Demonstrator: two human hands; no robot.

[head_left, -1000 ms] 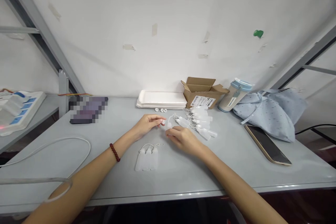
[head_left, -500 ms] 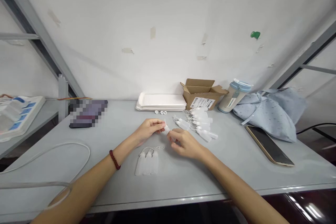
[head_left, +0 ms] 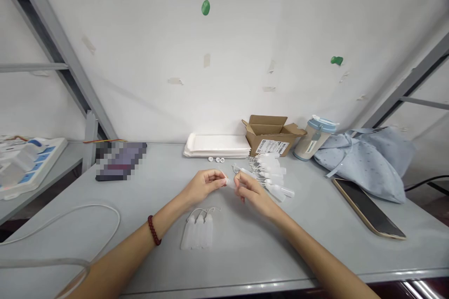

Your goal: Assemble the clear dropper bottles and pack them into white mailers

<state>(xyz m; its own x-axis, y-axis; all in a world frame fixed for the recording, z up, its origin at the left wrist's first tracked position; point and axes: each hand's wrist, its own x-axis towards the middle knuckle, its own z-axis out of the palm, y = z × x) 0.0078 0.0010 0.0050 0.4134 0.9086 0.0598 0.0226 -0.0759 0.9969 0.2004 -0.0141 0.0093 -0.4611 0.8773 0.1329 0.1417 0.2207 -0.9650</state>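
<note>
Between my two hands is a small translucent plastic squeeze bottle [head_left: 230, 183], mostly covered by fingers. My left hand [head_left: 206, 186] pinches its left end with thumb and fingertips. On the other end, the bent fingers of my right hand [head_left: 253, 192] close round the body. Three similar bottles [head_left: 199, 232] lie side by side in front of my left hand, white cords looped at their tops. Beyond my right hand is a loose heap of more such bottles [head_left: 271, 170] with cords. Three small white caps [head_left: 217, 160] sit behind my hands.
A stack of white trays [head_left: 217, 144] and an open cardboard box [head_left: 268, 138] stand against the wall. To the right are a tumbler [head_left: 314, 140], a blue cloth bag [head_left: 368, 161] and a phone [head_left: 370, 208]. A pale cable [head_left: 117, 219] loops on the left near a partly blurred dark item [head_left: 129, 159].
The view has tilted up, so the table appears lower. My right hand's fingers have shifted on the bottle, which now lies flatter between my hands. The other bottles remain in place.
</note>
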